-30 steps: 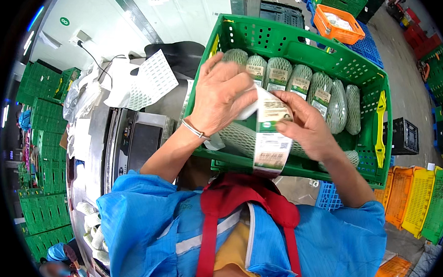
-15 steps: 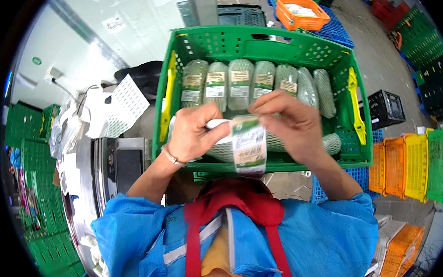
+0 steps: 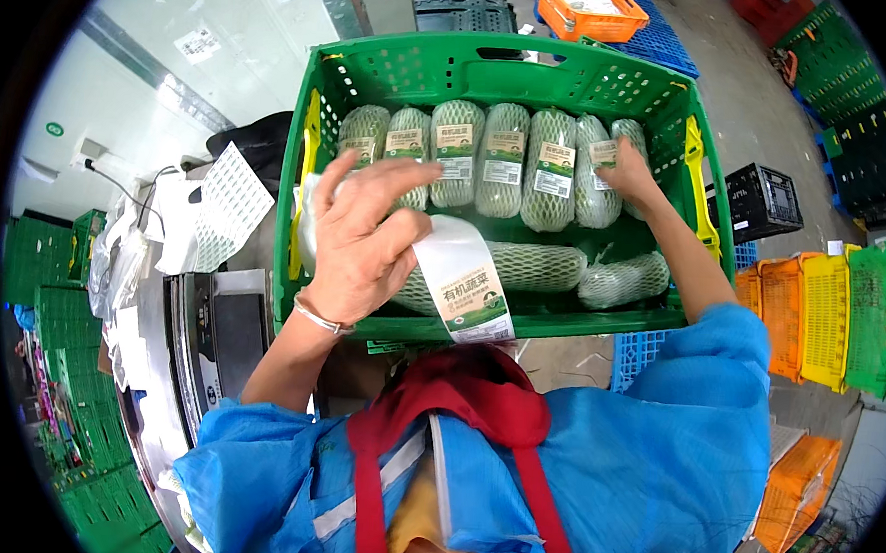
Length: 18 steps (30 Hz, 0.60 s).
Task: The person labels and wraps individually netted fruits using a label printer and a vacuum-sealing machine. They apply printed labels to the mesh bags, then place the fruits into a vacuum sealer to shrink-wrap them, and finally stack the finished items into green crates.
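At the far left I see a perforated white sheet (image 3: 229,200) and a metal machine (image 3: 215,330), its lower part cut off by my blue sleeve (image 3: 252,477). My left hand (image 3: 365,237) is raised over the near-left corner of the green crate (image 3: 504,69), fingers curled loosely around a strip of labels (image 3: 467,288) that hangs down over the crate's front wall; what the palm covers I cannot make out. In the crate a row of net-wrapped vegetables (image 3: 504,160) stands along the back, two more lying in front. My right hand (image 3: 629,171) rests on the rightmost one, fingers pressed on its label; the grip itself is hidden. Orange and yellow crates (image 3: 802,315) sit far right.
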Motion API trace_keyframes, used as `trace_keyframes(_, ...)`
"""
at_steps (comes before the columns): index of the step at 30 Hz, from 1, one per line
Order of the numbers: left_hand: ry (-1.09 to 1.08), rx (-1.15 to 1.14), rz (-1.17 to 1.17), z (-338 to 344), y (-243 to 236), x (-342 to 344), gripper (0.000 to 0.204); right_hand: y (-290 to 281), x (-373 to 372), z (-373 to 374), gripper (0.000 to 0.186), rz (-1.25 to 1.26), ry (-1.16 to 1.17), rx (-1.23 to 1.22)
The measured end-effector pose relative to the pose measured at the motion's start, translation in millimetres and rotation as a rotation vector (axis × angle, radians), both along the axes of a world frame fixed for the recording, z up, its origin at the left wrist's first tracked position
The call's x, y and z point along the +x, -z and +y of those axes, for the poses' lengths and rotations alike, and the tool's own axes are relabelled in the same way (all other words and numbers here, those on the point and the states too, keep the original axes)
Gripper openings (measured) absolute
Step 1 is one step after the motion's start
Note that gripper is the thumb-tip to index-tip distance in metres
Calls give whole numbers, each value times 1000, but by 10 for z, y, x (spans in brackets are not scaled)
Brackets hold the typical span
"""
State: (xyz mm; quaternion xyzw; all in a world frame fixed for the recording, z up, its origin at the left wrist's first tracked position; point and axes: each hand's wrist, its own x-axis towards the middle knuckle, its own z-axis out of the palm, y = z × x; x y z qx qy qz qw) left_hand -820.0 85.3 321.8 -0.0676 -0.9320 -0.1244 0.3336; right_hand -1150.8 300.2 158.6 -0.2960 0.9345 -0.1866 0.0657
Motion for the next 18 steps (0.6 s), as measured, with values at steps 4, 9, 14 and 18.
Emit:
trace_keyframes(4, 69, 274, 18, 35, 169, -7, 26, -654, 589, -275, 57, 107, -207, -247)
trace_keyframes(9, 59, 483, 21, 25, 184, -104, 12, -1442, 1698, -464, 40, -1113, -565, -683)
trace_keyframes(14, 124, 627, 47, 119, 140, -247, 14, -1613, 1984, -458, 24, -941, -475, -831)
trace_keyframes(18, 75, 696, -77, 217, 177, -178, 18, -1640, 2009, -367, 9, -703, -525, -845)
